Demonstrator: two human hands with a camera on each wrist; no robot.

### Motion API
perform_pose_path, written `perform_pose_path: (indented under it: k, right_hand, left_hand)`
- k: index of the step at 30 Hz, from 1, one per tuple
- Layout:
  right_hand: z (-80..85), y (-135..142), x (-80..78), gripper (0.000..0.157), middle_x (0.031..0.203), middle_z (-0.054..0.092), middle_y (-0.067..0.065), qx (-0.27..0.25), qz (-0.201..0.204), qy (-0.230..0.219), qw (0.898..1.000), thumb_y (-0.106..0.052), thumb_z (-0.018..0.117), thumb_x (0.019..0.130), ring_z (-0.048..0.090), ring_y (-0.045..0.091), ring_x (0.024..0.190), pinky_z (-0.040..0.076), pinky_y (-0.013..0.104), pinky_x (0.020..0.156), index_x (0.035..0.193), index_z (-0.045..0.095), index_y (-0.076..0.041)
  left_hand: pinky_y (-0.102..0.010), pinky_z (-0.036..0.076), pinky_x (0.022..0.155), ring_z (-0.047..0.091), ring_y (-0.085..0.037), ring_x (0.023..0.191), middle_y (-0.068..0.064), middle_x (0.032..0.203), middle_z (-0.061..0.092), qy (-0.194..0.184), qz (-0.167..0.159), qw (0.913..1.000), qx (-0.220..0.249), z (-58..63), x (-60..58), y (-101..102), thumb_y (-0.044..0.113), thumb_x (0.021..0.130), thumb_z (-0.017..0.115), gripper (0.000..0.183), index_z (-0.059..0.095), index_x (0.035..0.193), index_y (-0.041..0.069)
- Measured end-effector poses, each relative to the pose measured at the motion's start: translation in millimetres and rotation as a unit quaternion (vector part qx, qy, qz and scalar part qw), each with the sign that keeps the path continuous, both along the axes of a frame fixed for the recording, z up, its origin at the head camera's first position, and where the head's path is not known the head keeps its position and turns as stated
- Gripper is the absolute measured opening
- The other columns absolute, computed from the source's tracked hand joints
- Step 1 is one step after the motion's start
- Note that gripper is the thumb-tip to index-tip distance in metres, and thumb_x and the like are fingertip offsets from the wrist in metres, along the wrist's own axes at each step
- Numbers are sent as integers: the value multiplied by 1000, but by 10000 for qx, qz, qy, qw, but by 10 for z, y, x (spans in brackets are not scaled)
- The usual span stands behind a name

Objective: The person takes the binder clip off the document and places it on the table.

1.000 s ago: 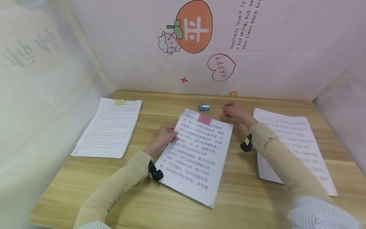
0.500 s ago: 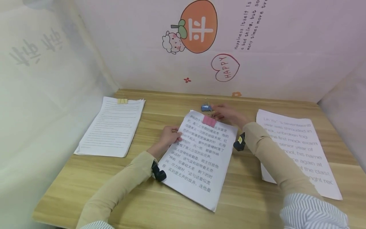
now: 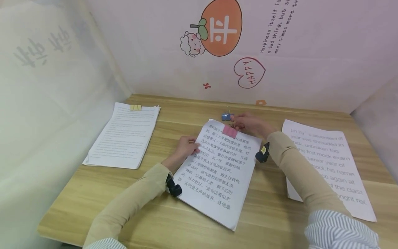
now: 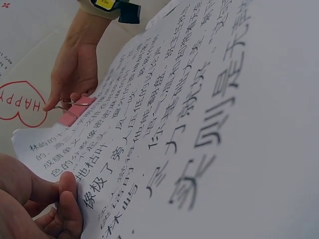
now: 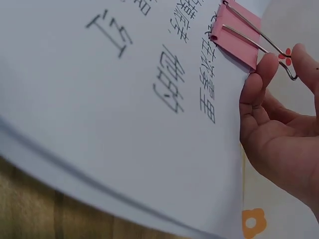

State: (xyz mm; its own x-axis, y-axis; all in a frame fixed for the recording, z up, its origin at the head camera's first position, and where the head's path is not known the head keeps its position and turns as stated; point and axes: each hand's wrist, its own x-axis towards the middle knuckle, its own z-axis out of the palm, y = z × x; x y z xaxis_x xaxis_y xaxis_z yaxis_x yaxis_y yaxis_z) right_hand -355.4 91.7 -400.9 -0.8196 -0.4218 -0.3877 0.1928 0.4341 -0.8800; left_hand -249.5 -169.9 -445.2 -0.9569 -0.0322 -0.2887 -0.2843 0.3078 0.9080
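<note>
A stack of printed paper (image 3: 211, 173) lies slanted in the middle of the table, its far edge fitted with a pink binder clip (image 3: 230, 131). My left hand (image 3: 187, 147) grips the stack's left edge, and its curled fingertips show beside the print in the left wrist view. At the far edge, my right hand (image 3: 250, 123) pinches the clip's wire handles (image 5: 249, 35) between thumb and index finger. Those handles lean back past the clip's spine in the right wrist view. The pink clip body (image 5: 237, 32) still sits over the paper edge.
Just behind the stack lies a blue binder clip (image 3: 226, 117), close to my right fingers. A second stack (image 3: 121, 138) with a yellow binder clip (image 3: 135, 107) is at the left. Large-print sheets (image 3: 329, 166) lie at the right, partly under my right forearm. A patterned wall covering (image 3: 155, 52) stands behind.
My right hand has moved left from beside the stack to the pink binder clip and taken its handles. My left hand keeps its grip on the paper. The head view has shifted slightly.
</note>
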Motion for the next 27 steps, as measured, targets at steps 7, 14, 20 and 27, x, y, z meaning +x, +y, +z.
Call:
perform_pose_path:
  k: [7,14,20,27]
  right_hand:
    - [-45,11,-12,40,97,61,2,-269,24,217,9994,-27,50,98,55,16,88,48,25,82,120,55,6]
    - [-32,-47,4,34,100,61,4,-750,-315,161,9966,-24,51,98,58,13,88,49,24,85,113,55,7]
    - [-1,39,-40,34,92,59,-5,-689,-679,562,9937,-27,48,99,58,8,88,48,21,85,110,55,5]
    - [84,342,-126,23,95,54,-8,-693,-873,963,9891,-24,45,100,56,2,86,47,18,88,104,59,-5]
  left_hand:
    - [-17,45,51,58,-10,54,-11,74,65,-53,58,9999,99,50,12,-1,2,89,59,12,66,98,-2]
    - [-13,44,47,57,-6,52,-10,75,64,-314,72,9992,235,40,-34,-20,1,89,59,18,64,105,-5]
    - [-12,46,46,58,-6,51,-7,70,60,-443,1,9988,214,38,-39,-29,-1,89,58,17,63,104,-7]
    - [-13,47,46,59,-6,51,-12,77,62,-513,54,9981,340,37,-39,-11,-2,88,59,20,63,107,-7]
